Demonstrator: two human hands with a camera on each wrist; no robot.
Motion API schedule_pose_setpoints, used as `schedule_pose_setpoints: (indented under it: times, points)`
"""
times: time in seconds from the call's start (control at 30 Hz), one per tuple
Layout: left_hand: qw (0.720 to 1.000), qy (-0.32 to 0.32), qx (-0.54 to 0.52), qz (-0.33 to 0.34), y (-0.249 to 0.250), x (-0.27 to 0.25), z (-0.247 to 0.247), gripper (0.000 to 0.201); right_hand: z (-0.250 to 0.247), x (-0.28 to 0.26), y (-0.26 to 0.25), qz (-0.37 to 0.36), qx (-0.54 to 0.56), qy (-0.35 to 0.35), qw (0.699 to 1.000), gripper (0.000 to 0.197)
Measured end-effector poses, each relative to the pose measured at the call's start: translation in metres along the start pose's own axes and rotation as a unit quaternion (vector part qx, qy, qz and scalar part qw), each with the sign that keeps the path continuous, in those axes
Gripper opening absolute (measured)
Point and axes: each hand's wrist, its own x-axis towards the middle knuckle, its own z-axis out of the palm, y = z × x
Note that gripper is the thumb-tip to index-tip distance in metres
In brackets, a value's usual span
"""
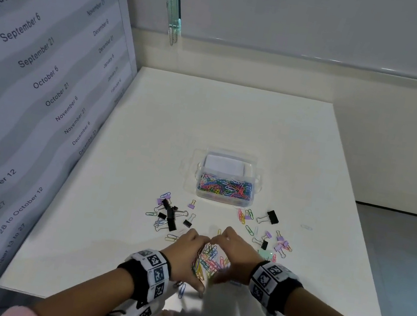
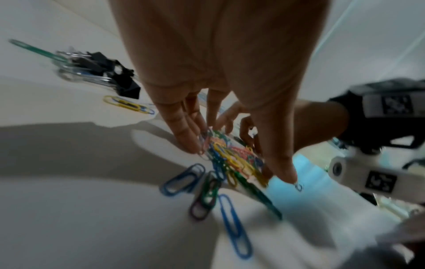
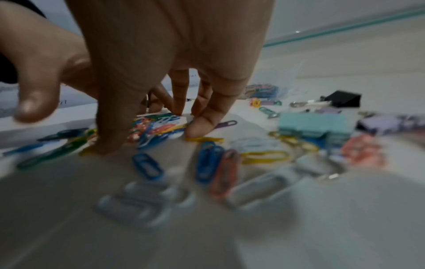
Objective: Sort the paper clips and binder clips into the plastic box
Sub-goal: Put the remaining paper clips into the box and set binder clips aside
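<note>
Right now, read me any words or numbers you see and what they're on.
"August 21": wall panel.
"September 6": same.
"October 6": same.
"September 13 to 27": same, lower.
Far column of dates: mostly blurred.
Wristband markers: coded squares, no words.

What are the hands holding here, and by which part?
Nothing is gripped: the left hand and right hand hem in a paper clip pile from its two sides, fingertips on the table.

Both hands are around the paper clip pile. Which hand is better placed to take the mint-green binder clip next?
Right. The mint-green binder clip lies just beside the right hand, on its outer side; the left hand sits across the paper clip pile from it.
</note>
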Motion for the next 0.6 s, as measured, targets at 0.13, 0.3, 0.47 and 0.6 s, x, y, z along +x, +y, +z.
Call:
schedule_pose_setpoints:
  times: [0.13,0.3,0.47,0.6]
  points:
    - [0.998,0.039,0.047,0.025,0.000,0.004,0.008,0.087,0.000,0.009,-0.006,0.009,0.031,-0.004,0.999,0.042]
    - [0.996,0.080,0.025,0.018,-0.003,0.010,0.006,0.038,-0.014,0.010,-0.004,0.010,0.041,0.016,0.999,0.015]
    - [0.997,0.069,0.032,0.000,0.002,0.021,-0.009,0.017,-0.042,0.013,0.004,0.037,0.071,0.093,0.992,0.017]
    - [0.998,0.058,0.006,-0.013,0.009,0.032,-0.032,0.019,-0.077,0.021,0.004,0.042,0.093,0.141,0.985,0.016]
